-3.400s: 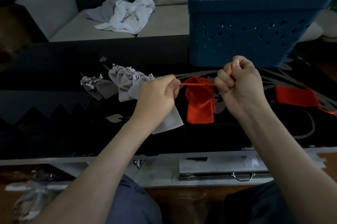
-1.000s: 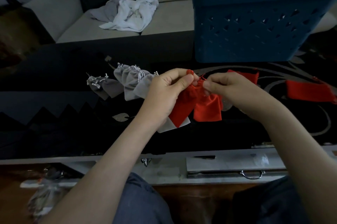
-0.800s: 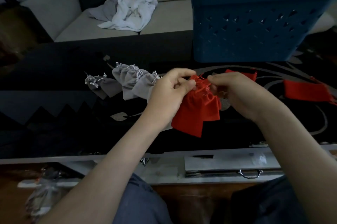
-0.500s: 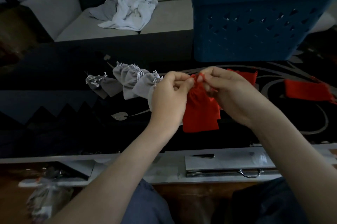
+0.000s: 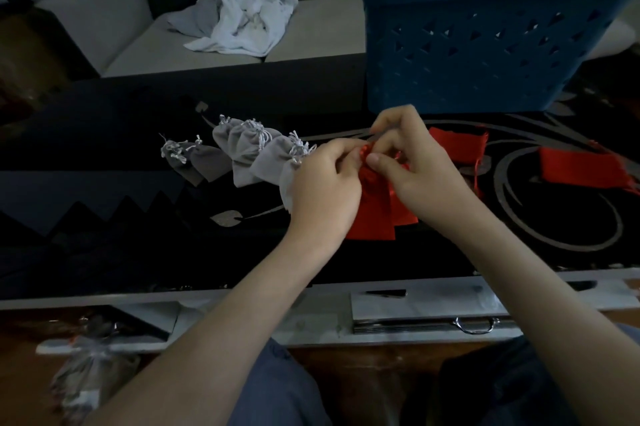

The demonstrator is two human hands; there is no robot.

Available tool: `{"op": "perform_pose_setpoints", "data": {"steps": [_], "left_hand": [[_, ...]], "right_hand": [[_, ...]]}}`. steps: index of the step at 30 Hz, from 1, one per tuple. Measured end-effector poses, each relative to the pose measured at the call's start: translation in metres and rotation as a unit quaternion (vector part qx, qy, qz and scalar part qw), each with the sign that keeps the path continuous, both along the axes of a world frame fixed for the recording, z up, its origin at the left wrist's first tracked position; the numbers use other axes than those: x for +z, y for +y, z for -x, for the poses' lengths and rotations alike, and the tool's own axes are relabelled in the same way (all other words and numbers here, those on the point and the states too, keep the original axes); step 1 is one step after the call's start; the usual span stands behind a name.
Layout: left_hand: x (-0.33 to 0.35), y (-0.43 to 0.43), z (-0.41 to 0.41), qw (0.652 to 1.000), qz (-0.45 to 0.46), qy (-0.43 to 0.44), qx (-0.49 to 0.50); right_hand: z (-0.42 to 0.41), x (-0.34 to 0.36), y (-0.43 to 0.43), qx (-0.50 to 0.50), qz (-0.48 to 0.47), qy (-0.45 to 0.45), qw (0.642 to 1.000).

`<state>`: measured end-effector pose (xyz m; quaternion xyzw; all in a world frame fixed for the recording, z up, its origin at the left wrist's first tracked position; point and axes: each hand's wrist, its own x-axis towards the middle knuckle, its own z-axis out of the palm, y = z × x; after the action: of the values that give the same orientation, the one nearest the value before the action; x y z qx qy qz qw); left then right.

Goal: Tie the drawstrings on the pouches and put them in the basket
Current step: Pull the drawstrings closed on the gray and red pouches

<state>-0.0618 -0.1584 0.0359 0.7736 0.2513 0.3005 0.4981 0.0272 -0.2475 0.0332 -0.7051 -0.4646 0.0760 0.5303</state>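
Person is sitting at a black glass desk (image 5: 104,190) w/ a silver swirl pattern, both hands working front & center. The left hand (image 5: 325,190) is gripping the gathered neck of a red pouch (image 5: 374,217), fingers curling round the top. The right hand (image 5: 419,176) is pinching the red drawstring (image 5: 366,150) right next to the left thumb, thumb & index closing on it. The pouch is hanging down btw the two hands. Can't tell if its bottom edge is touching the desk or just over it.

A row of grey pouches (image 5: 249,155) w/ white strings, tops cinched, is lying on the desk just left of the left hand. The nearest one is partly hiding behind that hand. Two more red pouches are lying flat to the right: a near red pouch (image 5: 457,145) just behind the right hand and a far red pouch (image 5: 585,169) well off toward the desk's right side.

The blue plastic basket (image 5: 485,44) w/ triangle cutouts is standing at the back right of the desk, behind the hands. Its inside isn't showing from this angle.

Bg: a beige sofa (image 5: 311,41) w/ crumpled white & grey cloth (image 5: 242,20) sitting on the seat.
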Motion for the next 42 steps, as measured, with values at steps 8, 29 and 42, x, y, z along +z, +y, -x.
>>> {"op": "perform_pose_setpoints", "data": {"steps": [8,29,42], "left_hand": [[0.001,0.003,0.001,1.0,-0.025,-0.002,-0.015],[-0.01,0.016,-0.005,0.997,0.005,-0.05,-0.053],[-0.009,0.013,-0.005,0.99,-0.136,-0.011,-0.026]], "right_hand": [[0.002,-0.002,0.005,-0.055,-0.003,0.003,0.998],[0.0,0.008,0.008,-0.097,0.066,0.188,0.975],[-0.005,0.001,0.005,-0.107,0.078,0.14,0.981]]}}
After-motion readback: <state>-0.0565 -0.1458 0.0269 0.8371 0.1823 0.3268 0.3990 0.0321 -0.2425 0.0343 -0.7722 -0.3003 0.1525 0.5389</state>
